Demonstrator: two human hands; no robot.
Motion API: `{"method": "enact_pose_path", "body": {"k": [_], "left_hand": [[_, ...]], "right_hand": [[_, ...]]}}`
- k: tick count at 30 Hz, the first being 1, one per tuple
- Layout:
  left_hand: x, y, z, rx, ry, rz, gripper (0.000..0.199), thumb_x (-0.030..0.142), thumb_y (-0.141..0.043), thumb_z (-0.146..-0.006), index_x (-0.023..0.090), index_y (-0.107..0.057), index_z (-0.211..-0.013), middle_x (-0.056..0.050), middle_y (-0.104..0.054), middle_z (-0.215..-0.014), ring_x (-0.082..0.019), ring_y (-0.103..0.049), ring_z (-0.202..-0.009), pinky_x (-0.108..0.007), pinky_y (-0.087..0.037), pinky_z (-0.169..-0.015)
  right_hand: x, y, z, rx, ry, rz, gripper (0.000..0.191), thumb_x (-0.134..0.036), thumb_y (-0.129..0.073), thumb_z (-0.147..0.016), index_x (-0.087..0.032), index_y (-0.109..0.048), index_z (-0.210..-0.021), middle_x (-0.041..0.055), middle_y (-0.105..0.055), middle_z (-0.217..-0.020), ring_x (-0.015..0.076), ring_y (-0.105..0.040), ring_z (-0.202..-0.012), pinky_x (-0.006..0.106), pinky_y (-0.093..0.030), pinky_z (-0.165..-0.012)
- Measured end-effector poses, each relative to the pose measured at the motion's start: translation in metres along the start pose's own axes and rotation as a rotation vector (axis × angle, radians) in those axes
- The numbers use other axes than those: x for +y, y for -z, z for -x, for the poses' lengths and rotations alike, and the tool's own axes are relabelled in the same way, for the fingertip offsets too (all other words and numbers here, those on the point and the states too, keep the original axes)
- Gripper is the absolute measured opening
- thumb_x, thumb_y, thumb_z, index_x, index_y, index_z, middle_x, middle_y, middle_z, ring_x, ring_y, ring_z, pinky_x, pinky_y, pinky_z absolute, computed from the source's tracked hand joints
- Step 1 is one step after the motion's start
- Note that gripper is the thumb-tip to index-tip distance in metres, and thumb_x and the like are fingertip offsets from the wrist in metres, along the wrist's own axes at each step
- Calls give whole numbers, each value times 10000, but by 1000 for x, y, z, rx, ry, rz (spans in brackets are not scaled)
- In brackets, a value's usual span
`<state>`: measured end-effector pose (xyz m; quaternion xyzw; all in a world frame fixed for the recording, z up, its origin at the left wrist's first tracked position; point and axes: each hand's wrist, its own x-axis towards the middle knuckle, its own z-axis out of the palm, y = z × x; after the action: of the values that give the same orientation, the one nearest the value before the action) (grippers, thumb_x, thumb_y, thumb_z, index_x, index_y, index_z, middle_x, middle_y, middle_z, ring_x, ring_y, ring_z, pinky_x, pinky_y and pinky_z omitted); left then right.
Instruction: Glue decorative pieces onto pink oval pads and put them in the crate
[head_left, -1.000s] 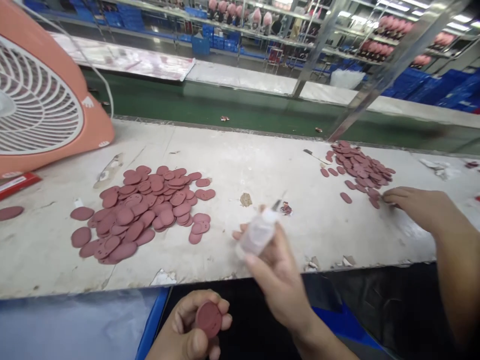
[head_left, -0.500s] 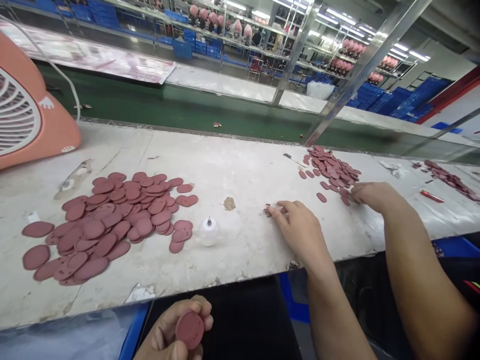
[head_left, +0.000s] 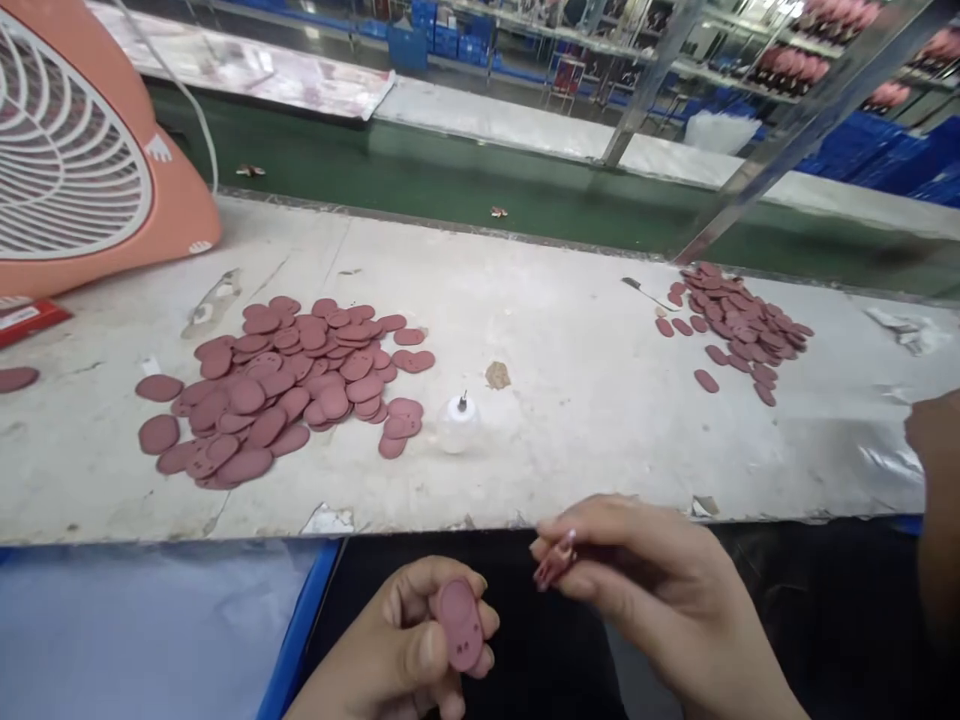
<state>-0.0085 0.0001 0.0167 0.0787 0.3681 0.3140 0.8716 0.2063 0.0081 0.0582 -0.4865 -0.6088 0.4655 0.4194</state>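
Observation:
My left hand (head_left: pixel 405 640), low in the view, pinches an oval dusty-red flat piece (head_left: pixel 462 628) between thumb and fingers. Small holes show near the lower end of that oval piece. To its right, my right hand (head_left: pixel 652 580) grips a small shiny reddish part (head_left: pixel 556 562) between thumb and fingertips; its exact kind I cannot make out. Both hands are in front of the table edge, close together but apart. Behind my left hand, a large pile of similar oval pieces (head_left: pixel 247 395) lies on the white table (head_left: pixel 570 400).
An orange fan (head_left: pixel 184 200) stands at the left. Near the middle is a small white-topped thing with a dark tip (head_left: pixel 462 408). A second pile of ovals (head_left: pixel 742 315) lies at the right, and a co-worker's arm (head_left: pixel 941 470) enters there. A metal post (head_left: pixel 810 130) rises behind.
My right hand has lifted the small shiny part off the table and brought it towards my left hand. The oval piece has turned in my left hand. The co-worker's hand has left the right pile.

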Motion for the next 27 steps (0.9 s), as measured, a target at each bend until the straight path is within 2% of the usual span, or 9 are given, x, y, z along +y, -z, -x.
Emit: {"method": "enact_pose_path", "body": {"k": [3,6,13,27], "left_hand": [[-5,2,-6,-115,10,2,345,384,-916,-533,195,-784,-789,0,-670,-630,-83,-609,-567,-111,-465,-450],[-7,2,-8,-152,24,-13,329,396,-909,-545,179,-772,-752,10,-639,-612,-74,-581,-564,-107,-468,-459],[-8,2,-8,-127,47,-2,314,373,-913,-547,175,-763,-740,14,-632,-594,-74,-580,-553,-118,-488,-472],[-10,2,-10,-80,59,-40,333,385,-918,-525,171,-740,-707,30,-611,-580,-73,-566,-542,-130,-489,-474]], "right_hand": [[-10,-12,5,-105,58,-35,317,-81,-710,-826,-285,-710,-1068,-35,-755,-891,95,-707,-787,151,-543,-753],[-12,-17,4,-129,79,-7,220,-87,-719,-818,-210,-725,-1000,-6,-747,-831,92,-689,-744,142,-523,-729],[-6,-17,5,-148,72,76,169,-130,-725,-829,-200,-730,-983,10,-715,-787,95,-655,-713,165,-511,-682],[-17,-13,0,-225,93,139,145,-88,-687,-850,-158,-737,-967,17,-715,-794,81,-659,-736,129,-502,-707]]}}
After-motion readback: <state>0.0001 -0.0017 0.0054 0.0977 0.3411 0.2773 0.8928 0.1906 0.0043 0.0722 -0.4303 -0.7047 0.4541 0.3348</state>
